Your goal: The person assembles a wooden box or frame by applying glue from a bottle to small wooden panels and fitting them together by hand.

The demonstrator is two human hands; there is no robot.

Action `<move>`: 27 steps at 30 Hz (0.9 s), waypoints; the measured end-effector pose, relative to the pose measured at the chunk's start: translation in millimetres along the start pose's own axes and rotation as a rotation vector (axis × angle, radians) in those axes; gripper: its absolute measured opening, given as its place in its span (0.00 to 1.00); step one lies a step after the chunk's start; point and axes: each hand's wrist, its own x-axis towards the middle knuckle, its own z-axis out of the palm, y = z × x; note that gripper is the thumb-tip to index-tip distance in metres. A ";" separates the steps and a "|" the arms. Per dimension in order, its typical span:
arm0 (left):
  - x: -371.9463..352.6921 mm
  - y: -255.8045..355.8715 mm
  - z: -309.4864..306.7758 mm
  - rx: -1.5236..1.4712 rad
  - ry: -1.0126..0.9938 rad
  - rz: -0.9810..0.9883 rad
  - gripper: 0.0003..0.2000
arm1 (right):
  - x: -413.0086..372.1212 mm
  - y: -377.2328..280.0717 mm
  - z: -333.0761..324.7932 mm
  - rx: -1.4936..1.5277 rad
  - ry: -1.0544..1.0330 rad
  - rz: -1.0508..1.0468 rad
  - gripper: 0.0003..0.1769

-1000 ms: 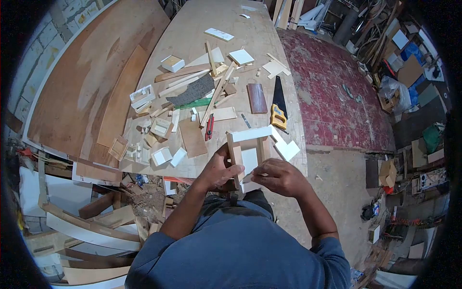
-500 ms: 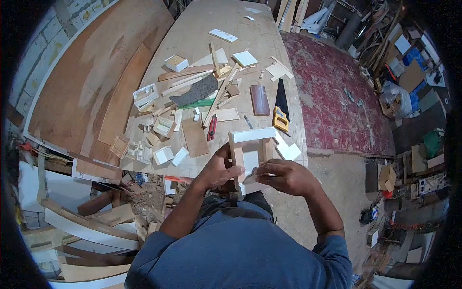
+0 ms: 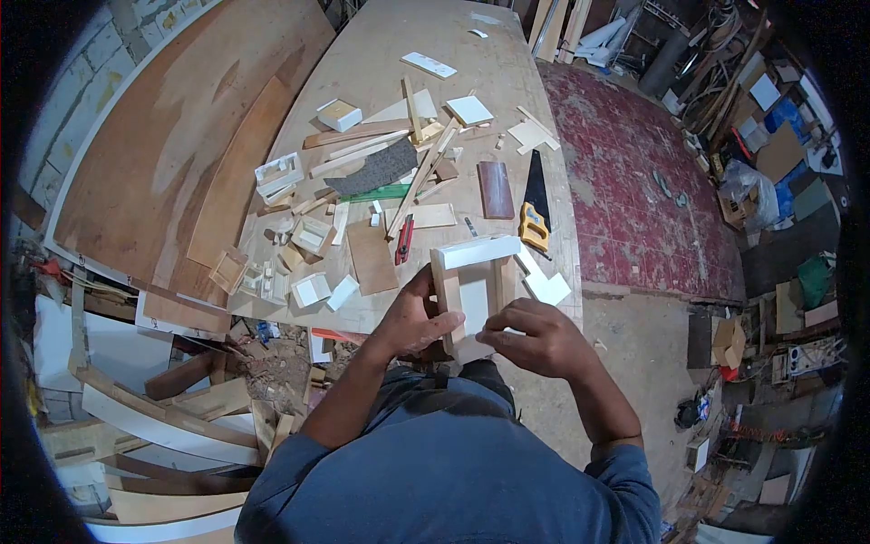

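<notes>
A small open wooden box (image 3: 478, 251) with white faces is held upright near my body at the table's near edge. My left hand (image 3: 412, 319) grips its left wall, the thumb resting inside the opening. At the lower right of the box, my right hand (image 3: 536, 339) has its fingers pinched together close to the inner side; whatever lies between them is too small to make out. Just beyond the box are a red utility knife (image 3: 404, 239) and a thin pen-like tool (image 3: 470, 227). White board pieces (image 3: 547, 288) lie to its right.
On the wooden table (image 3: 385, 41) are a handsaw (image 3: 535, 213), a brown wood block (image 3: 495, 190), a dark grey abrasive sheet (image 3: 376, 170), wood strips and several small boxes (image 3: 278, 175). Large plywood sheets (image 3: 172, 136) lean at left. Curved wooden parts (image 3: 163, 426) sit lower left.
My right hand has shifted slightly away from the box's inside, with the fingers still pinched. The left hand keeps its hold. The view has shifted a little.
</notes>
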 end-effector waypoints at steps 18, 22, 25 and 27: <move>6.9 2.3 -5.6 -0.038 -0.016 -0.041 0.40 | 8.0 3.0 1.6 -0.211 0.069 -0.228 0.12; 8.9 -2.2 -8.0 -0.019 -0.026 -0.023 0.40 | 1.2 8.1 -2.3 -0.222 0.050 -0.181 0.12; 8.6 -0.7 -5.5 -0.039 -0.014 -0.018 0.39 | 4.6 2.7 -0.4 -0.245 0.082 -0.185 0.12; 9.6 -0.7 -4.0 -0.028 -0.011 -0.017 0.39 | 6.1 0.7 1.7 -0.255 0.104 -0.199 0.12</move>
